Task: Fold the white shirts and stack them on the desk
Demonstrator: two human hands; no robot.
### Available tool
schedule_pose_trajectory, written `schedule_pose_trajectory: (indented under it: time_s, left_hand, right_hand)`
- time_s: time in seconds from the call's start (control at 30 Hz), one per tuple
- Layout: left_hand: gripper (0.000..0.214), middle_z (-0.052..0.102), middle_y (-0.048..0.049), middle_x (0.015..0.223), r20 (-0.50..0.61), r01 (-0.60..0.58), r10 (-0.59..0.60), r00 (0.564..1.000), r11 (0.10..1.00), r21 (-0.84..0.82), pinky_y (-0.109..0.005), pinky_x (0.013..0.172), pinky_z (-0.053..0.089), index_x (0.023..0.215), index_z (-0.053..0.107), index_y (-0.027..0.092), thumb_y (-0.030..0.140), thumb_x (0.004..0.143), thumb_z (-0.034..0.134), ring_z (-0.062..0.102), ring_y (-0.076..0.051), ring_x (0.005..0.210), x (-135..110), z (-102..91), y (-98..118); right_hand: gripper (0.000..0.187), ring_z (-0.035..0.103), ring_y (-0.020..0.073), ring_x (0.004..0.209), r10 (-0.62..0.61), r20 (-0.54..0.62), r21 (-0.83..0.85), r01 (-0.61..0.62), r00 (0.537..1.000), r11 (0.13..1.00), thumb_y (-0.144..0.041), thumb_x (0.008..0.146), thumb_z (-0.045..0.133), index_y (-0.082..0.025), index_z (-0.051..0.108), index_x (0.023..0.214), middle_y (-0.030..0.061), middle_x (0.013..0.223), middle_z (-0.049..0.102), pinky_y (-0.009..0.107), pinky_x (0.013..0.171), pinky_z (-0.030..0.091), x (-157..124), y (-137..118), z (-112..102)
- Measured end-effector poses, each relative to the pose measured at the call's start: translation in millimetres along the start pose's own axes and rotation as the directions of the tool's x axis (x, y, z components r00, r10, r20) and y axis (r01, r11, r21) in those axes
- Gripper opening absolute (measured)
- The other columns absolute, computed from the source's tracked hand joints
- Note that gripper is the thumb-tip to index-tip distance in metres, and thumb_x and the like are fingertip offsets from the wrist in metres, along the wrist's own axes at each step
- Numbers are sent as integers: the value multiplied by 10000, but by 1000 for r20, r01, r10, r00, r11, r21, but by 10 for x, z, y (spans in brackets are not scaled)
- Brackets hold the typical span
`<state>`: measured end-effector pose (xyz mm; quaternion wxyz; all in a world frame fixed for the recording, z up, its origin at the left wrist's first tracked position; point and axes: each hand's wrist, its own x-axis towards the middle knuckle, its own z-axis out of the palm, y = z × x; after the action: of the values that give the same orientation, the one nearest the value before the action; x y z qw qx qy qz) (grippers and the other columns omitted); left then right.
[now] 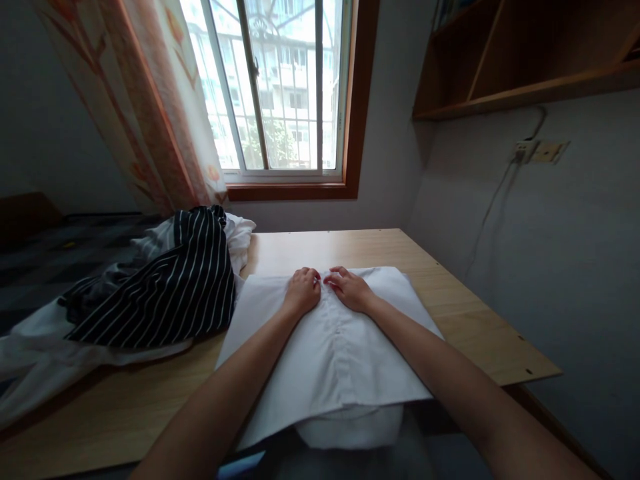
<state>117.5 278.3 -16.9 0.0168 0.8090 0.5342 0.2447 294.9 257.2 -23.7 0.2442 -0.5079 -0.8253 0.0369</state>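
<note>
A white shirt lies flat on the wooden table, its near end hanging over the front edge. A line of buttons runs down its middle. My left hand and my right hand rest side by side at the far end of that line. Both have their fingers curled and pinched on the shirt's cloth, fingertips almost touching each other.
A heap of clothes, with a black white-striped garment on top of white ones, lies on the table's left. Behind are a window with a patterned curtain. A wooden shelf hangs on the right wall above a socket.
</note>
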Motion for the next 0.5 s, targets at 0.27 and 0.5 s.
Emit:
schedule_pose_trajectory:
  time_s: [0.27,0.5]
  left_hand:
    - [216,670,-93,1088,-25,-29,27,999,997,-78,-390,1029,445,963,716,192,193,851,531,587,-234,1077,31,-33,-35]
    - [301,721,-51,1114,-25,-322,330,944,899,-297,-384,1055,454,974,751,233,130,853,496,612,-198,1102,7,-81,5]
  right_hand:
    - [151,559,200,1129,-11,-46,39,12,999,999,-225,957,476,-168,598,1024,123,1217,522,345,1001,442,45,41,-11]
    - [81,551,183,1078,31,-149,204,0,988,979,-199,933,485,-201,562,909,99,1198,508,336,980,446,47,122,4]
